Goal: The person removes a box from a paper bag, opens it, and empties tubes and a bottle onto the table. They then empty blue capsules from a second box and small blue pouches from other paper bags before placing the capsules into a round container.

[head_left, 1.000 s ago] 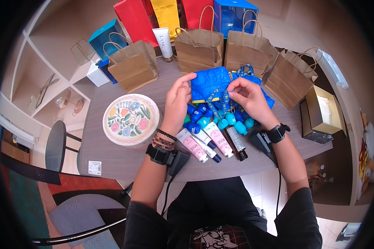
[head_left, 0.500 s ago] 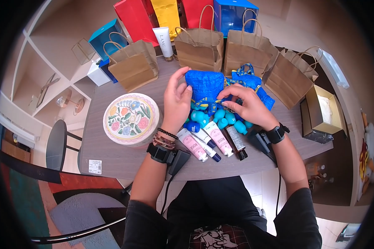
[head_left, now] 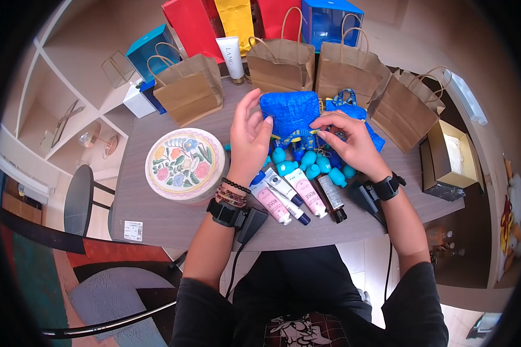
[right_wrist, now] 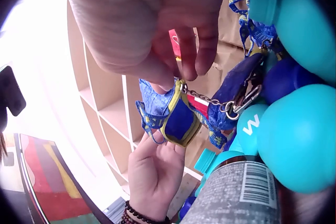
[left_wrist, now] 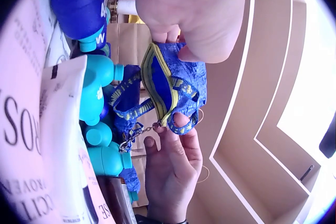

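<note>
A small blue pouch (head_left: 288, 113) with yellow zipper trim and patterned straps is held up between my two hands. My left hand (head_left: 250, 139) grips its left end, thumb on the near side. At the opposite corner, my right hand (head_left: 353, 144) pinches the yellow zipper edge beside a metal chain (right_wrist: 207, 98) with a carabiner clip (right_wrist: 247, 102). In the left wrist view the pouch's mouth (left_wrist: 161, 85) gapes, showing a blue inside. Below lie several turquoise bottle-shaped pieces (head_left: 286, 168), and a second blue pouch (head_left: 376, 136) sits behind my right hand.
Pink tubes (head_left: 307, 194), white tubes and a dark bottle (head_left: 331, 199) lie near the front edge. A round floral box (head_left: 185, 165) stands left. Several brown paper bags (head_left: 188, 89) line the back, with a white tube (head_left: 230, 58) among them. An open box (head_left: 454, 153) stands right.
The right hand has shifted from the pouch's strap to its zipper corner. The pouch has tilted, its opening turned downward toward me, and the left hand still grips its left end.
</note>
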`<state>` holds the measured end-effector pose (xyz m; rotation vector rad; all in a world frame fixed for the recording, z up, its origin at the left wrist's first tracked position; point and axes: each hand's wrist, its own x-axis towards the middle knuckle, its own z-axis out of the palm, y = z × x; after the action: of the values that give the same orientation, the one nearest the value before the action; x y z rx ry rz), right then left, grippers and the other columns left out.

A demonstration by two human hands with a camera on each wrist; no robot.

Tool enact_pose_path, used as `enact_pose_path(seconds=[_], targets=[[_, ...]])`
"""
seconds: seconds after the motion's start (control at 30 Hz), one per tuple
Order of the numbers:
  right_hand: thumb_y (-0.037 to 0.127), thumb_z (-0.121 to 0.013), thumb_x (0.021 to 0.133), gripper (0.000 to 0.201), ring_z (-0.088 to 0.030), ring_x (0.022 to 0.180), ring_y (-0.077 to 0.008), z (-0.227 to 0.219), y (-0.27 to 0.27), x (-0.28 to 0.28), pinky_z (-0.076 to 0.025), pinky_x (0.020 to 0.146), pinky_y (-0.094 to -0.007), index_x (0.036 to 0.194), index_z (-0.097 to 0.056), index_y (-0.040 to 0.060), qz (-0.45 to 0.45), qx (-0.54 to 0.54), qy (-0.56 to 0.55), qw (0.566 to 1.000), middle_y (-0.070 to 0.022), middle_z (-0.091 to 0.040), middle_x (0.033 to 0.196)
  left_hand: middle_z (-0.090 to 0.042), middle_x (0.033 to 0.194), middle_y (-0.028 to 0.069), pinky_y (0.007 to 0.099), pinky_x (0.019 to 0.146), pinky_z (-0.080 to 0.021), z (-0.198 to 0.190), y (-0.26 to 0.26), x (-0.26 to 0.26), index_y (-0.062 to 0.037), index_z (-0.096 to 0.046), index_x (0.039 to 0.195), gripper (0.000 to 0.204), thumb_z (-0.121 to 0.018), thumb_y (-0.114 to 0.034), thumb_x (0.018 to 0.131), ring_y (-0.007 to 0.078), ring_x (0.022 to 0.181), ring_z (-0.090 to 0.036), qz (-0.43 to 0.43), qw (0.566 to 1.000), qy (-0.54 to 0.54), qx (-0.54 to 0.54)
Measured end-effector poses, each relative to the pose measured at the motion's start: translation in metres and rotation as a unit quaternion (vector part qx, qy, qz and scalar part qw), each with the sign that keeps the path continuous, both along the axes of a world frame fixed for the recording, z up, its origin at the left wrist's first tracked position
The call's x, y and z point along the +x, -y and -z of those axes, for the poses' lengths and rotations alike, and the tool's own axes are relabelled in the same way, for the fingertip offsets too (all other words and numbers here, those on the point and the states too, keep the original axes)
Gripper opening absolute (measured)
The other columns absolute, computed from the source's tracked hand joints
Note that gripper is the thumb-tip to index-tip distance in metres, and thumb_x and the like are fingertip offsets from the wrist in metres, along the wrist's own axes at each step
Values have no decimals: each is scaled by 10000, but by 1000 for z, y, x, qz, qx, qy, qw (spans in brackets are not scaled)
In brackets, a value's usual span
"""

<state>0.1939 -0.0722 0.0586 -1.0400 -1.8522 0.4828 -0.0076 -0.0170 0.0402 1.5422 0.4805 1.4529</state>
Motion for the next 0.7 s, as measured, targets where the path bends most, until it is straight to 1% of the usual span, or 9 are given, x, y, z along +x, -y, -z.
enact_pose_path(seconds=[0.17,0.4,0.47,0.5,0.53,0.6,0.63,0.67,0.7], targets=[[5,-590,802,209,-586,814,-152,3,-2,1,-467,669,-247,1000,-639,49,-5,15,-64,998,-73,-635,1012,-433,1261,167,311,967,-387,0,4,2,13,-269,1336,568,-548,36,842,204,1155,-461,58,997,1,-42],[16,-587,811,203,-592,805,-135,1,-1,2,-468,668,-234,1005,-637,46,-17,13,-60,998,-67,-634,1007,-503,1175,144,295,938,-414,3,-4,-2,19,-328,1268,533,-607,30,813,176,1083,-504,18,999,-12,-26],[27,-591,813,196,-590,793,-122,-1,-4,8,-473,657,-239,1003,-635,42,44,25,-99,994,-63,-640,963,-518,1140,136,286,918,-426,3,-5,-2,20,-363,1207,466,-614,22,814,170,1042,-524,-77,997,2,-3],[38,-594,815,177,-590,761,-116,0,-7,15,-479,648,-249,988,-633,34,92,20,-98,991,-58,-646,909,-530,1098,125,283,893,-432,2,-4,-4,11,-392,1136,390,-619,5,819,164,1009,-534,-102,994,14,-28],[60,-600,814,150,-595,722,-118,2,-12,25,-483,650,-258,955,-632,23,125,22,-115,985,-57,-652,835,-530,1098,125,283,893,-432,4,-7,-5,11,-392,1136,390,-619,5,819,164,1009,-534,-99,995,14,-27],[87,-614,802,142,-614,711,-130,-1,-17,49,-486,655,-272,921,-630,12,195,-28,-72,978,-69,-655,791,-533,1028,109,281,829,-450,12,-14,-10,12,-401,1069,327,-613,-1,820,152,934,-546,-225,974,19,-26],[135,-633,785,175,-641,732,-196,-7,-14,56,-493,675,-315,901,-630,4,238,-55,-9,970,-112,-658,785,-540,986,103,282,794,-451,12,-16,-13,10,-398,1024,289,-610,-48,836,154,885,-553,-268,963,-13,-32],[135,-633,785,175,-641,732,-196,-8,-14,64,-493,675,-315,901,-630,4,241,-55,-9,969,-112,-658,785,-540,986,103,282,794,-451,12,-17,-15,10,-398,1024,289,-610,-48,836,154,885,-553,-266,963,-12,-32],[159,-643,778,198,-641,758,-236,-7,-14,71,-492,691,-338,893,-629,-1,270,-97,72,955,-135,-656,804,-542,983,106,282,791,-450,11,-18,-17,11,-395,1022,290,-609,-60,839,154,878,-554,-278,958,-34,-52]])
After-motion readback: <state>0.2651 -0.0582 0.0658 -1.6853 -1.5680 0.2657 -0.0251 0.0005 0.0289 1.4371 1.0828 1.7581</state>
